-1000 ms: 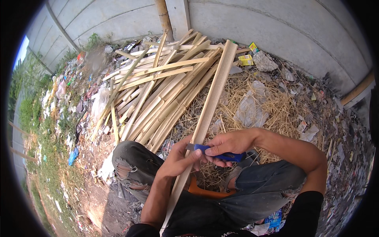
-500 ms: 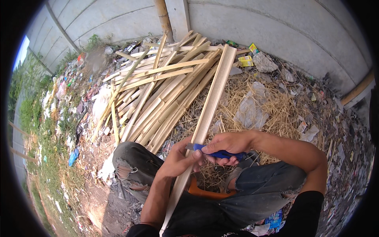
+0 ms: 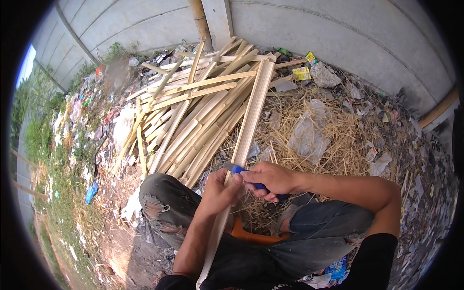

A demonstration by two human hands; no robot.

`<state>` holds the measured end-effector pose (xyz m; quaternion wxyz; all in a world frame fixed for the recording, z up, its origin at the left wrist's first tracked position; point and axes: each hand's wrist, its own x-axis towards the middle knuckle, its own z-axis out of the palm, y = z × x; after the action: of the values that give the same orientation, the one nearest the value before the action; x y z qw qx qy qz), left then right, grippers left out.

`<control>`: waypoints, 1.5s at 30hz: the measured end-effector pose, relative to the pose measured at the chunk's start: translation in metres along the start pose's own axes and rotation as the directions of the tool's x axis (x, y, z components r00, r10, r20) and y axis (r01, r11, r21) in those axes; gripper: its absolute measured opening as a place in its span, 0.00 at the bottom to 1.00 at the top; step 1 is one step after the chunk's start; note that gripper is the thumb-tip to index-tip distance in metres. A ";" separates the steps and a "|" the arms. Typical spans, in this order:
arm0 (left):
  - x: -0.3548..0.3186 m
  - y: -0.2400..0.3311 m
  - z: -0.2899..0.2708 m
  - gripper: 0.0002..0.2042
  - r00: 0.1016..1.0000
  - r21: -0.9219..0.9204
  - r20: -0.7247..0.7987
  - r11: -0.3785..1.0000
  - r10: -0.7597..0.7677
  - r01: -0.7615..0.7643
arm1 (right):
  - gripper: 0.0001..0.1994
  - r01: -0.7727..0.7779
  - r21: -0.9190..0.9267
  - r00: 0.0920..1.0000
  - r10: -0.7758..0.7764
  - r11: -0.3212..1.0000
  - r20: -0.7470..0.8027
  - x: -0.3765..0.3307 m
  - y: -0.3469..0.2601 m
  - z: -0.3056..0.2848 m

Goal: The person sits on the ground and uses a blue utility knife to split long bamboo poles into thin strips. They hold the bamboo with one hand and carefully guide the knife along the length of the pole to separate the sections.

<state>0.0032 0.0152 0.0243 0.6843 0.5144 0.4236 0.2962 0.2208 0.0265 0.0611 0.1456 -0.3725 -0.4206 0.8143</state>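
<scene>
Bamboo slat (image 3: 247, 121) crosses straw-littered ground (image 3: 338, 140) below a concrete wall (image 3: 314, 34).

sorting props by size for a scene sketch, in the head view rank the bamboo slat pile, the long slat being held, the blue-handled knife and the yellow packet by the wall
1. Bamboo slat pile, widest spread.
2. Long slat, held by the left hand.
3. Blue-handled knife, largely hidden in the right hand.
4. Yellow packet. It lies farther from the camera, so its rank against the knife is unsure.

Bright daylight, soft shadows — sharp centre, fisheye-bent black rim.
</scene>
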 end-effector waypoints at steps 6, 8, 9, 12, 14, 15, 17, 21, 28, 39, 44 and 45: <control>-0.006 0.008 0.013 0.12 0.994 -0.084 0.022 0.991 0.105 -0.103 | 0.24 -0.219 -0.035 0.955 0.222 0.975 0.197 -0.012 -0.015 -0.015; -0.004 0.005 0.009 0.12 0.991 -0.091 0.055 0.989 0.120 -0.114 | 0.24 -0.175 -0.028 0.977 0.177 0.984 0.119 -0.010 -0.012 -0.011; -0.002 -0.002 0.003 0.12 0.990 -0.097 0.074 0.989 0.119 -0.111 | 0.24 -0.152 -0.026 0.985 0.154 0.988 0.079 -0.009 -0.010 -0.008; 0.000 -0.006 -0.002 0.12 0.995 -0.070 0.068 0.996 0.068 -0.063 | 0.24 -0.064 0.003 0.997 0.064 0.998 -0.040 -0.007 -0.004 0.004; -0.001 -0.005 -0.001 0.13 0.999 -0.019 0.020 0.999 0.035 -0.035 | 0.24 -0.009 -0.109 0.988 -0.007 0.994 -0.154 -0.007 -0.001 0.013; -0.001 -0.003 0.001 0.14 1.000 0.015 -0.014 1.000 0.025 -0.025 | 0.24 0.013 -0.166 0.977 -0.048 0.986 -0.207 -0.006 0.001 0.016; -0.001 0.000 0.004 0.15 0.999 0.071 -0.054 0.997 0.002 0.001 | 0.24 0.087 -0.252 0.949 -0.157 0.964 -0.274 -0.002 0.010 0.020; 0.000 0.006 0.004 0.16 0.998 0.112 -0.060 0.993 -0.036 0.043 | 0.24 0.149 -0.262 0.931 -0.225 0.953 -0.287 0.001 0.017 0.022; -0.002 0.000 -0.001 0.15 0.985 -0.089 0.130 0.991 0.111 -0.100 | 0.24 -0.125 0.026 0.990 0.123 0.992 0.062 -0.013 -0.011 -0.013; 0.004 -0.007 -0.002 0.14 0.993 -0.032 0.032 0.993 0.112 -0.111 | 0.24 -0.128 -0.032 0.989 0.125 0.991 -0.081 -0.005 -0.006 0.000; 0.006 -0.011 0.001 0.15 0.996 0.060 -0.088 0.998 -0.003 0.009 | 0.24 0.011 -0.090 0.958 -0.036 0.996 -0.283 0.003 0.009 0.015; 0.007 -0.008 0.002 0.15 0.995 0.094 -0.100 0.995 -0.028 0.037 | 0.24 0.034 -0.070 0.953 -0.053 0.997 -0.298 0.006 0.013 0.016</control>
<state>0.0079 0.0182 0.0149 0.6419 0.5246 0.4788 0.2891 0.2065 0.0123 0.0536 0.2137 -0.4868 -0.4277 0.7310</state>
